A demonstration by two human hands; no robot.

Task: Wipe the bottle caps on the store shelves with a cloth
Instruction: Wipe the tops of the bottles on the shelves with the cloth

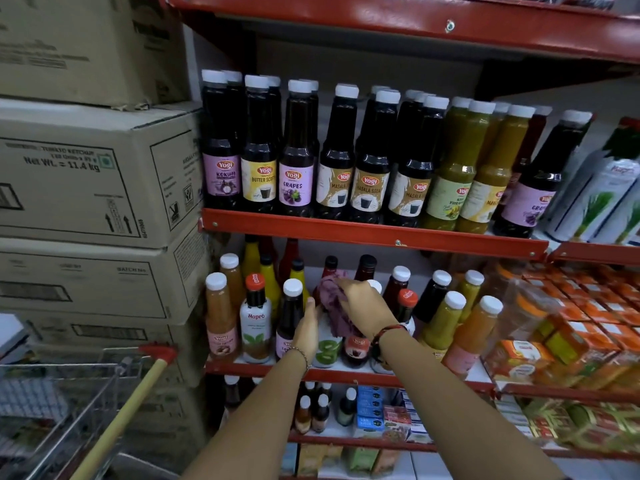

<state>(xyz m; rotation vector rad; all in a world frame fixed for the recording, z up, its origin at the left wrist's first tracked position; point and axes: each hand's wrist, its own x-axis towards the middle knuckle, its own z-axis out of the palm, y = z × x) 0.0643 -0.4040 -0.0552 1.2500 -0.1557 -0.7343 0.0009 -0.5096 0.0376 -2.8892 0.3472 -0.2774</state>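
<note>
— Centre frame, what are the fingers doing?

— The right hand (363,304) has its fingers closed on a purple cloth (333,306), pressing it over the top of a bottle (327,344) on the middle shelf (346,374). The left hand (306,329) is curled around that bottle's side.

— Around them?

— White-capped bottles (291,317); cardboard boxes (86,174) stacked at left.

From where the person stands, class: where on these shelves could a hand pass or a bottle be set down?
Little room. The top bottle shelf is packed edge to edge. On the middle shelf, bottles crowd both hands; the only bare patch is the white strip before the kiwi-label bottle, between the left hand and right forearm. Open air above the caps under each shelf lets a hand pass.
</note>
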